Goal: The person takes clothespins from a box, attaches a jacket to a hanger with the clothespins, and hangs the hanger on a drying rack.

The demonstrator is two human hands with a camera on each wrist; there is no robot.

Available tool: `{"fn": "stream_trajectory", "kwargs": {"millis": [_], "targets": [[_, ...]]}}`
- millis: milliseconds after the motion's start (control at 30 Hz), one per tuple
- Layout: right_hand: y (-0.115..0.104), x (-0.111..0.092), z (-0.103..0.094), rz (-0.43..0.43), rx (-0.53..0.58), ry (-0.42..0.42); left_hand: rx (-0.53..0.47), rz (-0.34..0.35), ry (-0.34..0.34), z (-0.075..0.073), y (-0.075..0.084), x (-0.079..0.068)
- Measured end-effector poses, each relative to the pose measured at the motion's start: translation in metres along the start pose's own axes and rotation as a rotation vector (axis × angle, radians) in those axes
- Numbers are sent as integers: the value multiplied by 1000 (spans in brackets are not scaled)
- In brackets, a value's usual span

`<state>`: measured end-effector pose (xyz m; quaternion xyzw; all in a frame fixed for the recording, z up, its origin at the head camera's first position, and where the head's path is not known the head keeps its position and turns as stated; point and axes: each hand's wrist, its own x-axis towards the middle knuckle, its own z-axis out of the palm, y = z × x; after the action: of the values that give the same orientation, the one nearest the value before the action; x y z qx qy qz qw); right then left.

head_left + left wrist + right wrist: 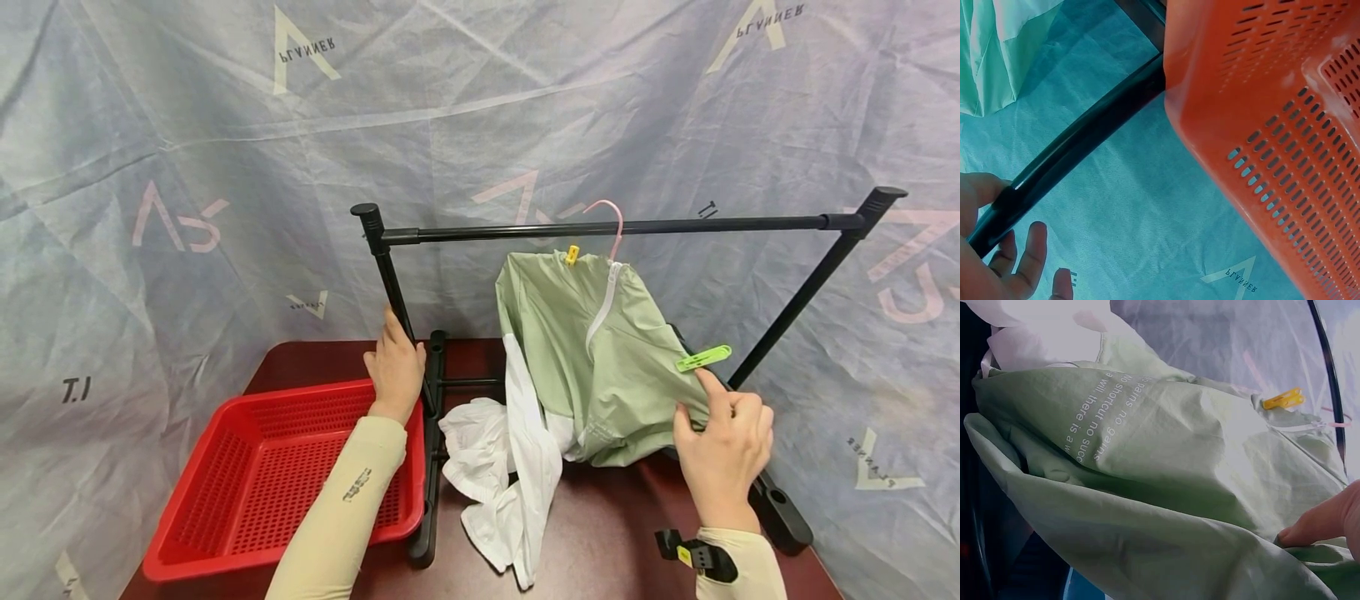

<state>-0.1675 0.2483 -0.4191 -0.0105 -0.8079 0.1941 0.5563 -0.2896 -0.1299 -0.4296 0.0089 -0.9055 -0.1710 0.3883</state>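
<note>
A green and white zip jacket (pixel 637 350) hangs askew from a pink hanger (pixel 619 218) on the black clothes rack (pixel 510 232). One white sleeve (pixel 528 442) trails down to the tabletop. At the right, my right hand (pixel 726 442) pinches the jacket's green edge, the thumb (pixel 1319 519) pressing on the fabric. A light green clothes peg (pixel 703 358) sits just above that hand's index finger. A yellow clothes peg (pixel 572 255) clips the top of the jacket. My left hand (pixel 395 367) grips the rack's left post (pixel 1085 131), fingers on both sides of it.
A red perforated basket (pixel 202 492) stands on the dark red table (pixel 600 533), left of the rack and under my left forearm. The rack's right foot (pixel 780 508) lies near the table's right edge. A grey printed sheet (pixel 225 117) hangs behind.
</note>
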Motion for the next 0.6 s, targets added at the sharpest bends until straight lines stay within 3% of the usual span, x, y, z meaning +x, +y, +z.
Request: {"fn": "stream_trajectory", "kwargs": {"millis": [600], "targets": [[4, -6, 5, -4, -15, -16, -4, -16, -16, -2, 1, 0]]}}
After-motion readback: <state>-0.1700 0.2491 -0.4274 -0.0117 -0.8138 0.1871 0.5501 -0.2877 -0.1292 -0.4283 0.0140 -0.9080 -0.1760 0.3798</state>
